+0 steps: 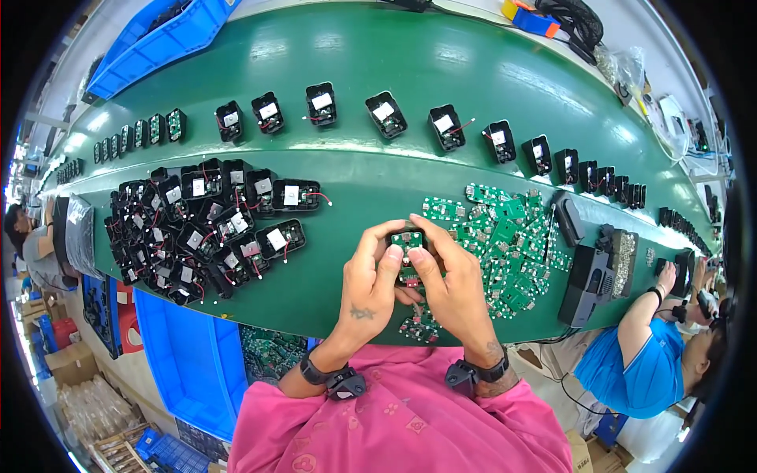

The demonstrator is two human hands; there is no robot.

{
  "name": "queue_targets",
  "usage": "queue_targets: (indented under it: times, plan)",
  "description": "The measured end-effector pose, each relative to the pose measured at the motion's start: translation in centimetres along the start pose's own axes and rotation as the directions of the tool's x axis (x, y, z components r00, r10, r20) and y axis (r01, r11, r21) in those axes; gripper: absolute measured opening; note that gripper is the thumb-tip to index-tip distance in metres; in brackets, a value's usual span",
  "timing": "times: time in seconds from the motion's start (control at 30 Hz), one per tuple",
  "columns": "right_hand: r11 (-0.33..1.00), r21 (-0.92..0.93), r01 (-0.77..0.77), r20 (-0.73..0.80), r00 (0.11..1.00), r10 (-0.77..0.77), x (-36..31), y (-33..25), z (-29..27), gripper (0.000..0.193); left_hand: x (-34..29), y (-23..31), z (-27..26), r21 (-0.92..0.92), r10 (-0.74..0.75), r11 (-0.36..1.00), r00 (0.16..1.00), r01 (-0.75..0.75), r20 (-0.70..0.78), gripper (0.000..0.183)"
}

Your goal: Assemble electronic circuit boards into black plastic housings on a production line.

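Close in front of me, my left hand (pixel 369 277) and my right hand (pixel 456 276) are closed around one small black plastic housing (pixel 422 230). A green circuit board (pixel 406 239) shows in its opening, and both thumbs press on the board. Fingers cover most of the housing's sides. Another bit of board with a reddish part (pixel 408 279) shows below the thumbs; how it connects I cannot tell. Loose green circuit boards (pixel 509 252) lie in a heap beside my right hand. To the left is a pile of black housings (pixel 197 187) with white blocks and red wires.
Rows of black housings (pixel 385 113) stand along the green table's (pixel 347 142) far side. Right of the boards is a dark grey device (pixel 585 285). Blue bins (pixel 185 355) sit at the lower left and far left. A co-worker in a blue shirt (pixel 639 363) works at right; another person sits far left.
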State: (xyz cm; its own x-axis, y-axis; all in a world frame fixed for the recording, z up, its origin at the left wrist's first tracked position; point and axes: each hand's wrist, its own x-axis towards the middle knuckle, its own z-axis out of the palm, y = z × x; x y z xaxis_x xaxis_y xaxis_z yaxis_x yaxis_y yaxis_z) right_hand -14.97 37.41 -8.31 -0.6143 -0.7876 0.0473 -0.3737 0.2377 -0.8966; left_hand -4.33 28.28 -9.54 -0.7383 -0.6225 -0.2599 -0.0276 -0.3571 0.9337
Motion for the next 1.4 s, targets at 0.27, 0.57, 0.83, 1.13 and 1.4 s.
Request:
queue_targets:
  times: [0.27,0.57,0.83,1.13,1.4]
  plan:
    - [1.0,0.02,0.008,-0.051,0.999,-0.007,0.2,0.4,0.0,0.034,0.4,0.4,0.3,0.212,0.078,0.974,0.997,-0.08,0.018,0.032]
    - [0.997,-0.06,0.056,-0.121,0.991,-0.063,0.1,2.0,0.1,0.029,1.2,0.5,0.6,0.176,0.033,0.983,0.995,-0.049,0.095,0.031]
    - [0.968,0.247,-0.041,-0.009,0.999,0.044,0.4,1.9,-0.1,0.035,1.1,0.3,1.5,0.257,0.157,0.954,0.988,-0.151,-0.002,0.026]
    - [0.98,0.187,0.067,-0.135,0.99,-0.042,2.9,0.5,1.0,0.035,2.5,3.2,0.5,0.433,0.325,0.847,0.945,-0.309,0.038,0.028]
    - [0.891,0.443,-0.094,0.104,0.993,0.053,3.7,-1.3,-1.3,0.039,4.7,8.6,-6.9,-0.414,-0.171,0.88,0.968,0.234,0.184,0.028]
